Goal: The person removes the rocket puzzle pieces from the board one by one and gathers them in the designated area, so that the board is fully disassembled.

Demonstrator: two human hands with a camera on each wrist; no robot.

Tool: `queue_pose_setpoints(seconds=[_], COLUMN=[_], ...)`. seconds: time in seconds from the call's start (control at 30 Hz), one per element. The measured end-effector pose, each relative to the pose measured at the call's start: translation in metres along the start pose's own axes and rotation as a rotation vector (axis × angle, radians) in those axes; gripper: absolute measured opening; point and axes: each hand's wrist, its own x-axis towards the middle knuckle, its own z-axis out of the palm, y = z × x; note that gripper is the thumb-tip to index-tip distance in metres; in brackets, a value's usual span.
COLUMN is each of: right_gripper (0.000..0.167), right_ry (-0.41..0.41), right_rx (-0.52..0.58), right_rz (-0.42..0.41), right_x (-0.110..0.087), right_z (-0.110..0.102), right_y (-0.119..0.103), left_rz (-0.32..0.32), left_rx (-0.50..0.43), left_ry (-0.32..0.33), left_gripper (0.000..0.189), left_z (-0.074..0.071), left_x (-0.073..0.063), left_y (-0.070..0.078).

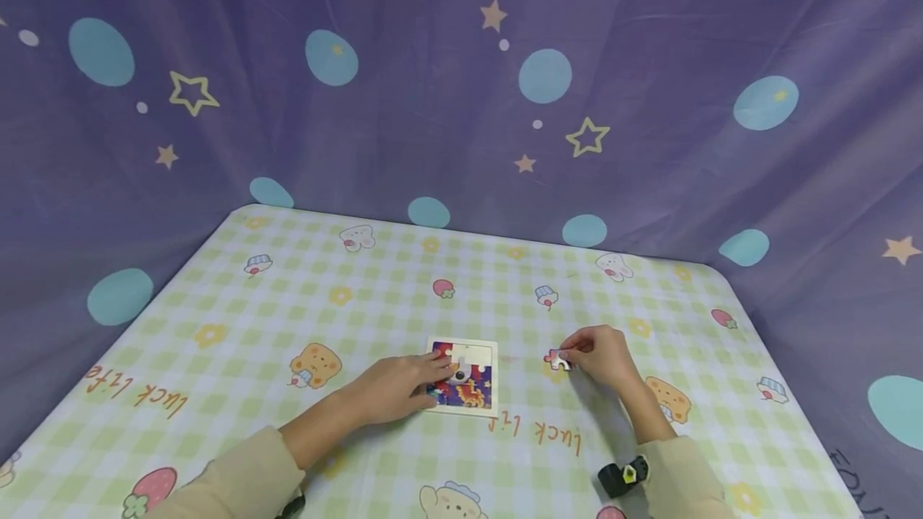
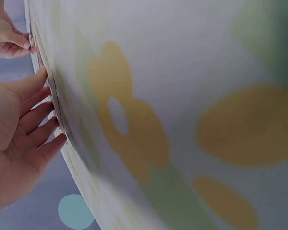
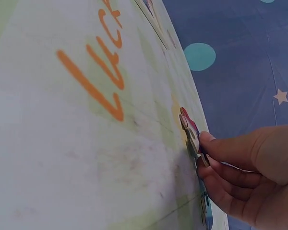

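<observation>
A small square jigsaw puzzle tray [image 1: 472, 354] lies on the table, partly filled with colourful pieces; a pale bare patch shows at its upper right. My left hand [image 1: 392, 389] rests on the tray's left side, covering part of the picture. In the left wrist view, the left hand's fingers [image 2: 41, 117] lie fairly straight along the tray's edge. To the right of the tray, my right hand [image 1: 602, 355] pinches a loose puzzle piece [image 1: 556, 360] between thumb and fingers. The right wrist view shows this puzzle piece [image 3: 191, 132] tilted just over the cloth.
Below the right hand in the right wrist view, another blue-edged piece [image 3: 205, 211] is partly visible. A green checked tablecloth [image 1: 389, 311] with printed figures covers the table. Behind it hangs a purple curtain [image 1: 433, 102]. A black wrist strap [image 1: 622, 477] sits by the right sleeve.
</observation>
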Motion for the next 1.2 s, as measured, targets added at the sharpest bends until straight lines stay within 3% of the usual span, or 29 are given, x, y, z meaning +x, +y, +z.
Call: queue_pose_setpoints(seconds=[0.47, 0.8, 1.2], right_gripper=[0.006, 0.005, 0.008], right_ry=[0.017, 0.018, 0.039], right_rx=[-0.037, -0.027, 0.048], right_rz=[0.016, 0.062, -0.024], right_x=[0.0, 0.0, 0.001], right_z=[0.002, 0.002, 0.014], right_y=[0.002, 0.002, -0.013], left_rz=[-0.039, -0.034, 0.003], left_rx=[0.006, 0.028, 0.021], left_ry=[0.005, 0.004, 0.041], left_gripper=[0.044, 0.044, 0.04], left_z=[-0.004, -0.003, -0.001], left_x=[0.005, 0.006, -0.001], left_y=[0.001, 0.002, 0.004])
